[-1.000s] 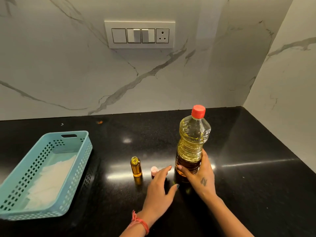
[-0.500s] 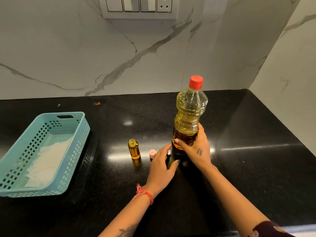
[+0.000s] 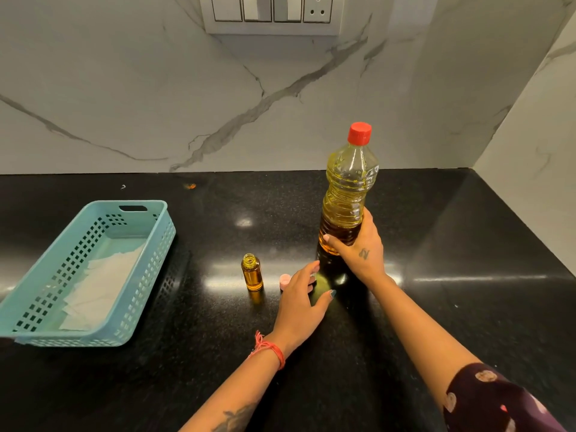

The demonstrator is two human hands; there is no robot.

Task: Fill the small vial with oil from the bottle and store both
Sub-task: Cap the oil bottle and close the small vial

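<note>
A tall clear oil bottle point(image 3: 348, 194) with a red cap stands upright on the black counter, right of centre. My right hand point(image 3: 361, 249) grips its lower part. A small glass vial point(image 3: 252, 272), uncapped and full of amber oil, stands to the left of the bottle. Its small pink cap point(image 3: 284, 280) lies on the counter between vial and bottle. My left hand point(image 3: 300, 302) rests flat on the counter with fingers apart, its fingertips just beside the pink cap and near the bottle's base.
A light blue perforated basket point(image 3: 149, 263) with white paper lining its bottom sits at the left of the counter point(image 3: 467, 275). Marble walls close the back and right side. A switch panel point(image 3: 271, 10) hangs on the back wall.
The head camera has tilted and shifted slightly, so everything sits a little differently in frame. Both hands, the bottle, vial and cap keep the same positions relative to one another.
</note>
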